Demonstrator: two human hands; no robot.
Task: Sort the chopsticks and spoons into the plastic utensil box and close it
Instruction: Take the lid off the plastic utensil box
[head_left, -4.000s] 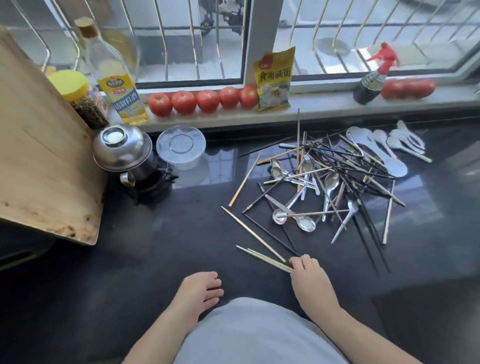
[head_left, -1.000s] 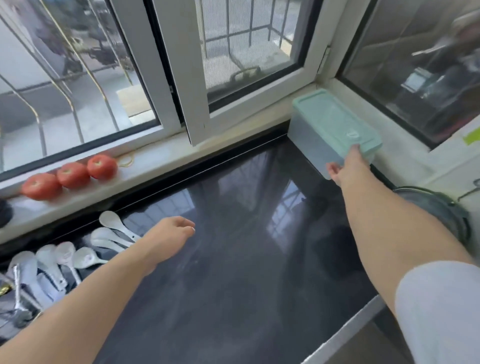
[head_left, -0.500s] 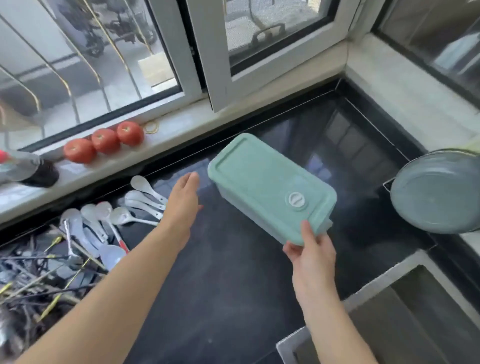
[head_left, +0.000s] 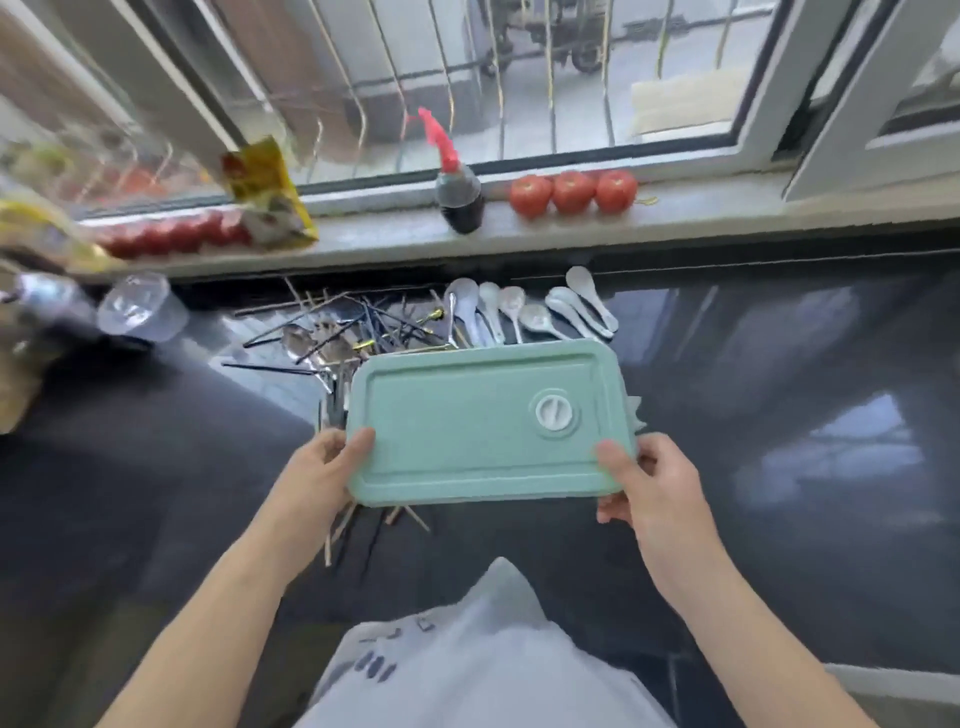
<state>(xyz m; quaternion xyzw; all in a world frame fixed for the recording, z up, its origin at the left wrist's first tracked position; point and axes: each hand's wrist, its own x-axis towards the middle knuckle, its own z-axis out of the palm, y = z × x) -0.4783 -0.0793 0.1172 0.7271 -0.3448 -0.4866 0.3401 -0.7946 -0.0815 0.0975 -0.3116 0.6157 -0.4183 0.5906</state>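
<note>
Two hands grip the mint-green rectangular plastic utensil box (head_left: 467, 423), lid on, above the dark glossy stone counter (head_left: 779, 415): left hand (head_left: 324, 480) curled round its left end, right hand (head_left: 652, 491) its right. Tangled metal spoons and dark chopsticks (head_left: 332, 340) lie partly beneath it, white ceramic soup spoons (head_left: 540, 312) just behind.

— Where is the light coming from?
— Daylight pours through the window (head_left: 519, 78) at the top, bright and slightly washed out beyond the bars. The glossy black desk (head_left: 779, 389) mirrors it as pale, smeared patches on the right.

— Is it sharp?
— Only in the middle. The green box lid (head_left: 467, 421) is fairly crisp and evenly lit. The left edge is streaked with motion blur: the yellow packet (head_left: 270, 197) and clear plastic cup (head_left: 137, 306) smear badly.

— Any distortion?
— Yes, wide-angle bending curves the windowsill (head_left: 675, 218) and stretches the corners. The near desk lies dim.
</note>
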